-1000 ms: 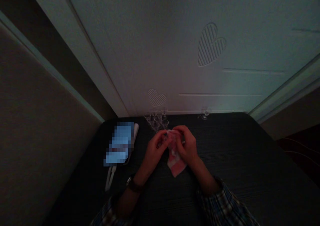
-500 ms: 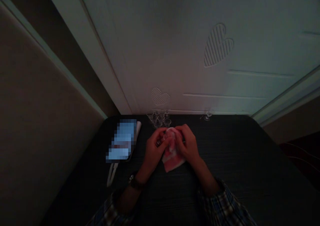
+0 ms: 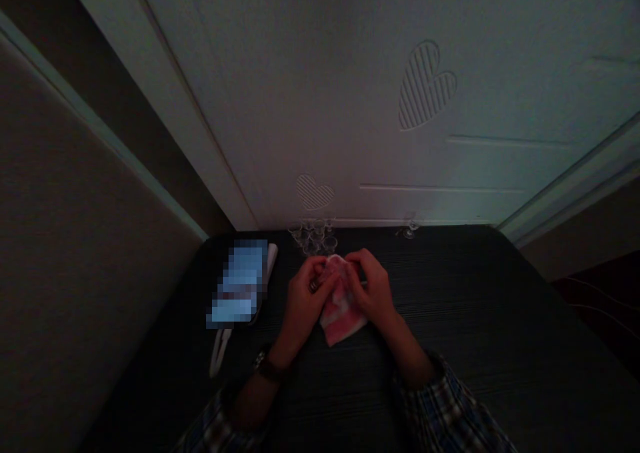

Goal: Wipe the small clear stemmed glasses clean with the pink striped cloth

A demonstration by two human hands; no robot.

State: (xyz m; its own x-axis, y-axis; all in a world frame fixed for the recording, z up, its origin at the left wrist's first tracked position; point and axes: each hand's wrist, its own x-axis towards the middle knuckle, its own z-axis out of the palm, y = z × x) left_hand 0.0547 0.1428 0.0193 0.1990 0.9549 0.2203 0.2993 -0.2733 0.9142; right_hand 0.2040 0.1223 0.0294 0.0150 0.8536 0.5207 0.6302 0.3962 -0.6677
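The scene is very dim. My left hand (image 3: 303, 296) and my right hand (image 3: 373, 289) meet over a dark table (image 3: 475, 319), both closed on a pink and white cloth (image 3: 341, 319). The cloth hangs down between my palms, its lower corner near the table. My left fingers also pinch a small dark thing at the cloth's top edge; I cannot make out what it is. A watch sits on my left wrist.
A cluster of several small clear glasses (image 3: 314, 236) stands just beyond my hands by the wall. One more small glass (image 3: 411, 229) stands at the back right. A lit phone (image 3: 240, 283) lies to the left, with a white object (image 3: 220, 353) beside it.
My hands have drawn closer together on the cloth, and its hanging corner has swung from the right toward the left. The view has shifted slightly.
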